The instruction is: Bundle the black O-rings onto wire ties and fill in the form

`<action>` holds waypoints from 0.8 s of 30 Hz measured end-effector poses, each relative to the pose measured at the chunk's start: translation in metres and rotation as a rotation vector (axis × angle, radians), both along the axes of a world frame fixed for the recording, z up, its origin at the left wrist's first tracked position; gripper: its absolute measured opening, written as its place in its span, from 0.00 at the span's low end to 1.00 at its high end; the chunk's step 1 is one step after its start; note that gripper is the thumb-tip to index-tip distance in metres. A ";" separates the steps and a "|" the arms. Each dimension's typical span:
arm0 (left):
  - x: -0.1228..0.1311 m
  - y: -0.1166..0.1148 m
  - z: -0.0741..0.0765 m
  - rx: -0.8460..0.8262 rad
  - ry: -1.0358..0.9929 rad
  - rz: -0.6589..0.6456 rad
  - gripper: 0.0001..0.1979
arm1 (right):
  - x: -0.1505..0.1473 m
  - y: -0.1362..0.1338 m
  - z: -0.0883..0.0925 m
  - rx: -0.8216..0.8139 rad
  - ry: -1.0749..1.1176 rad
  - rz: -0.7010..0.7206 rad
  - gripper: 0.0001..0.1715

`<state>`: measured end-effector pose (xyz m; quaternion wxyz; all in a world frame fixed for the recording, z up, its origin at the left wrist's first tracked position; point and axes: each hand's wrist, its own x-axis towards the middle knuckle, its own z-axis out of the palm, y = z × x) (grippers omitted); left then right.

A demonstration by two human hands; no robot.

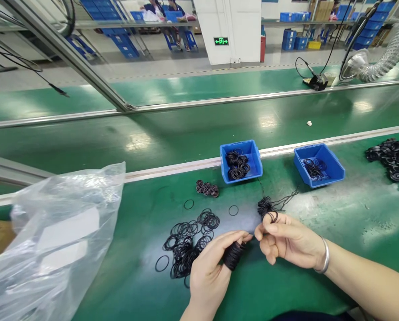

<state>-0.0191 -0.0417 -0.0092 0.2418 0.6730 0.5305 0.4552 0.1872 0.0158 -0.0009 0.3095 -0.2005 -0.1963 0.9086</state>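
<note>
My left hand (pixel 210 267) is closed around a stack of black rubber rings (pixel 233 255) threaded on its thumb. My right hand (pixel 286 238) pinches a single black ring at its fingertips, touching the left hand's fingertips, and a bundle of rings tied on a string (pixel 265 206) hangs from its index finger. A loose pile of black rings (pixel 186 243) lies on the green bench (pixel 146 285) just left of my left hand. A small brown-black cluster of rings (pixel 207 188) sits farther back.
Two blue bins (pixel 241 161) (pixel 318 164) holding black rings stand behind my hands. A clear plastic bag (pixel 52 249) lies at the left. Black round parts (pixel 395 162) are heaped at the right edge. A conveyor belt (pixel 186 133) runs beyond the bench.
</note>
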 end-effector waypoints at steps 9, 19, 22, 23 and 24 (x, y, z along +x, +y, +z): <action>-0.005 0.002 -0.005 0.070 0.074 -0.111 0.17 | -0.004 -0.004 0.003 0.208 -0.268 -0.042 0.14; -0.004 0.001 -0.012 0.161 0.163 -0.147 0.20 | -0.015 -0.013 -0.007 0.388 -0.514 -0.056 0.21; -0.002 0.002 -0.014 0.190 0.168 -0.203 0.23 | -0.014 -0.012 -0.007 0.318 -0.489 -0.018 0.23; -0.002 0.003 -0.014 0.202 0.171 -0.217 0.23 | -0.014 -0.012 -0.007 0.293 -0.472 0.000 0.24; -0.002 0.003 -0.014 0.211 0.172 -0.222 0.23 | -0.013 -0.011 -0.007 0.271 -0.457 0.013 0.24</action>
